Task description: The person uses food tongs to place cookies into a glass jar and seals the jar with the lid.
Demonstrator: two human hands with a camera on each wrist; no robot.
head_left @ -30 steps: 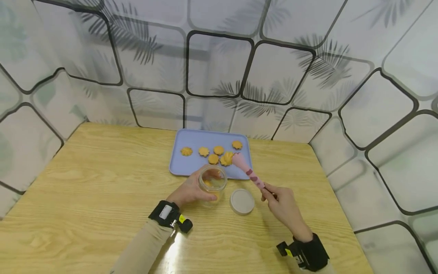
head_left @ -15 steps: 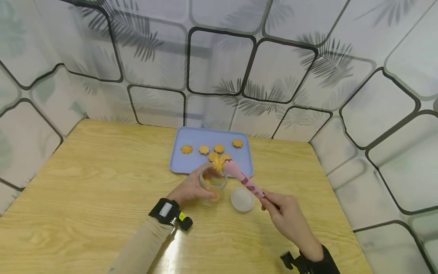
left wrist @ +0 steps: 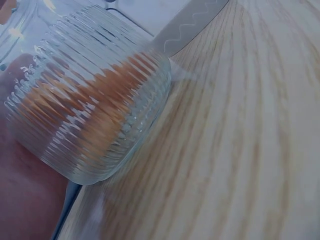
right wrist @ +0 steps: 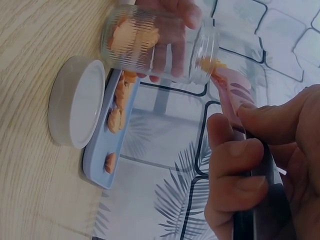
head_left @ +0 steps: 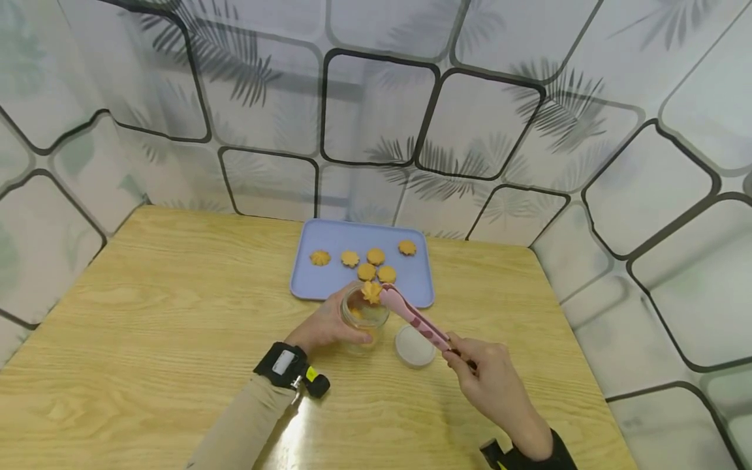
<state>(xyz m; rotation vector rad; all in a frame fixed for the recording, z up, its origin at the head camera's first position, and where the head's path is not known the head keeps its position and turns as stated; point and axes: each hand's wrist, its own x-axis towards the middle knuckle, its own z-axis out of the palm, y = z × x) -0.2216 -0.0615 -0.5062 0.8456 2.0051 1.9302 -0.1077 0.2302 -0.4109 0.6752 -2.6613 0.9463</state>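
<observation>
My left hand grips a ribbed clear glass jar standing on the table, fingers round its far side and thumb in front. Several cookies lie at the jar's bottom. My right hand holds pink tongs with darker spots and a dark handle, thumb on one side and fingers curled on the other. At the tongs' tips a flower-shaped cookie is pinched, right at the jar's mouth. The cookie's lower part shows through the glass rim in the right wrist view.
Behind the jar a blue tray carries several more flower-shaped cookies. A white round lid lies on the wooden table, just right of the jar. Patterned fabric walls close off the back and sides.
The tongs have lifted a cookie off the tray and carried it left and toward me, to the jar's mouth. My left hand and the jar have stayed in place.
</observation>
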